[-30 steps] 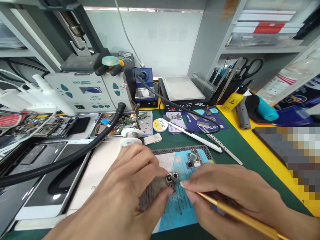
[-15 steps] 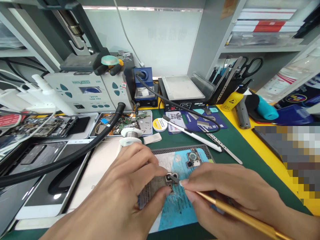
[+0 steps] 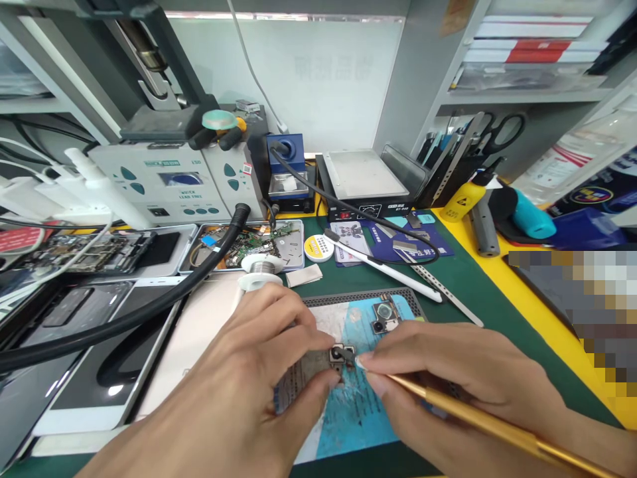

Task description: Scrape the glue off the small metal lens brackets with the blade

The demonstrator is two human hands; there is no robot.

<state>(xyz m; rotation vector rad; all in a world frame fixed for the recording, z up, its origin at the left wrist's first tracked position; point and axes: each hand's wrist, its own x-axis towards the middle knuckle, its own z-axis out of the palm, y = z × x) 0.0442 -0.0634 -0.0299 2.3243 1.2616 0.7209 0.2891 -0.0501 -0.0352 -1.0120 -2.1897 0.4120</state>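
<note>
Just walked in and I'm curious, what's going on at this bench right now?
A person is working on a small black camera module over a worn blue work mat. The left hand pinches the module with finger and thumb, steadying it on the mat. The right hand holds a slim gold-handled tool like a pen, its tip at the module's edge. A second camera module lies farther back on the mat.

My phone-repair workshop, green-matted worktop (image 3: 478,292), hot-air rework station (image 3: 164,182) at the back, soldering-iron stand (image 3: 284,166), heating plate (image 3: 365,176), tray of circuit boards (image 3: 249,244), opened phones (image 3: 99,332) at my left, tool holder with scissors and tweezers (image 3: 468,149)
</note>
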